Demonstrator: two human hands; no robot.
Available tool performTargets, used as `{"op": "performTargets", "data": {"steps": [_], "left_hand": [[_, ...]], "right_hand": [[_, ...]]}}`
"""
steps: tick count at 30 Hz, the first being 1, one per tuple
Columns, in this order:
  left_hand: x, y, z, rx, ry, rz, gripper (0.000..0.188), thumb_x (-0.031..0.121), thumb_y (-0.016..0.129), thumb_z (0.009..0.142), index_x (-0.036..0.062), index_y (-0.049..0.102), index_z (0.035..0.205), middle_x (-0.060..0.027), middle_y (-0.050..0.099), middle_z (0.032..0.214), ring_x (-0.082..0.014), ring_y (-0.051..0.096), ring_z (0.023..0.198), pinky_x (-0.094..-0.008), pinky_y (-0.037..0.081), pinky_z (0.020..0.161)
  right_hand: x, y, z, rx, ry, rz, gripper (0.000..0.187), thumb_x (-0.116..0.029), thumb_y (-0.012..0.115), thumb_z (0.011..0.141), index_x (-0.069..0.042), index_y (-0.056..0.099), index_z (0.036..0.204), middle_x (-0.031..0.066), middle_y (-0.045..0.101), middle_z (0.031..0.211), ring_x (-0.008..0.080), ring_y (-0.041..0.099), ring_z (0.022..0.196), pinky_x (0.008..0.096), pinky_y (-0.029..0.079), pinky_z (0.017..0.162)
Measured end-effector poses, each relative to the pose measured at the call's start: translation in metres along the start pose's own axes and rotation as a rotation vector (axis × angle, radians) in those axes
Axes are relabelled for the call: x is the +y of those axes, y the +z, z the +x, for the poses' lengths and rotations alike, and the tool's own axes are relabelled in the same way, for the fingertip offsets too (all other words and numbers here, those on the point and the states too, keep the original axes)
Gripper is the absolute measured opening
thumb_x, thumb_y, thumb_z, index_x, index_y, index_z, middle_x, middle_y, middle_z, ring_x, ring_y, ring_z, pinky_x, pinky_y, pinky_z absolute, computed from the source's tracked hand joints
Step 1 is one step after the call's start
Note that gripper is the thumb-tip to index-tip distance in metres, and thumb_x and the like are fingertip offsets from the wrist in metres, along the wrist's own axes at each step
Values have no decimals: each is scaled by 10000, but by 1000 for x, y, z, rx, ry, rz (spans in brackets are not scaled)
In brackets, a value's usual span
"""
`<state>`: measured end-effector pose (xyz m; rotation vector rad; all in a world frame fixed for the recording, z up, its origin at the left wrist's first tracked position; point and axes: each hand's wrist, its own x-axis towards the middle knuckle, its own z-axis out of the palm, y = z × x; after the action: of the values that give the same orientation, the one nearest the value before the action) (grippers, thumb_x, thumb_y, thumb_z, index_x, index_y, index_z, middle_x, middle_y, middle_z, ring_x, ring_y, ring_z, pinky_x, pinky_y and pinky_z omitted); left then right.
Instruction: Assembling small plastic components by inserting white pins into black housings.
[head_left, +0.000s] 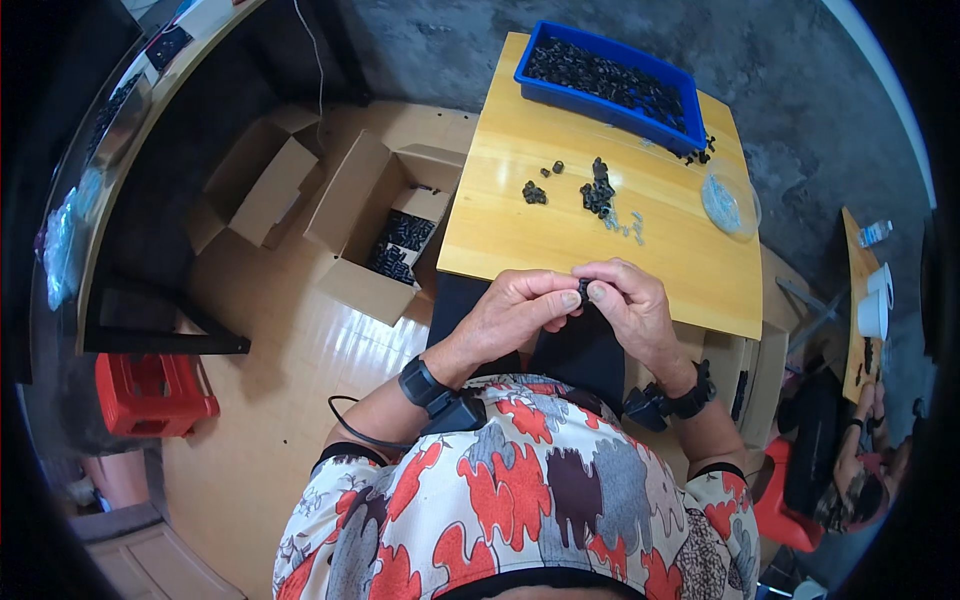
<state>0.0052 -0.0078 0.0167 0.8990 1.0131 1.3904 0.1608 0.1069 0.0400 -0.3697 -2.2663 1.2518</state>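
Close together at the table's near edge, both my hands pinch one small black part [584, 289]. My left hand [522, 312] grips it from the left with thumb and fingers. On the other side my right hand [632, 306] is closed on it too. Fingers cover most of the part, so its exact kind does not show. Beyond the hands lie a heap of black parts [598, 192], a smaller black cluster [535, 192] and two loose black pieces [558, 167]. Several small clear pieces [626, 226] are scattered beside the larger heap.
At the far end of the yellow table [490, 235] stands a blue tray [602, 113] full of black parts. A clear round dish [752, 222] of small clear pieces sits at the right edge. An open carton [345, 205] and red stool [155, 395] are left; another person [850, 480] sits right.
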Motion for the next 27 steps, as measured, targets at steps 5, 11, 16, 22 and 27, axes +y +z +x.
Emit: {"op": "performTargets", "data": {"steps": [5,11,16,22,27], "left_hand": [[-1,2,2,8,-11,-1,240,164,579,920,2,643,1084,-28,638,836,-73,546,714,-227,474,666],[-2,0,-8,28,-9,21,228,168,581,920,-5,649,1050,-17,620,821,-68,527,710,-221,456,650],[-8,-1,-14,22,-51,29,211,170,576,923,-7,653,1009,-9,608,809,-66,514,702,-221,446,648],[-8,0,-16,19,-18,36,211,172,567,926,3,656,1016,9,590,788,-63,511,701,-218,444,649],[-2,3,-19,36,30,11,220,166,563,926,11,659,1050,10,594,792,-60,513,704,-215,448,650]], "right_hand": [[3,9,-5,162,140,324,114,-19,587,855,-8,625,963,44,600,829,92,578,709,233,474,627],[-11,5,3,54,-55,-64,105,-10,596,826,-3,610,929,53,578,891,82,544,680,216,459,610],[-9,7,-2,19,16,62,108,-8,595,818,-1,609,924,57,571,898,81,536,688,210,445,605],[-6,11,-4,55,51,86,102,-2,593,813,-2,601,915,47,562,884,76,512,687,209,427,605],[-9,17,-6,110,103,181,107,3,593,807,-1,595,915,38,552,875,67,483,668,202,411,611]]}}
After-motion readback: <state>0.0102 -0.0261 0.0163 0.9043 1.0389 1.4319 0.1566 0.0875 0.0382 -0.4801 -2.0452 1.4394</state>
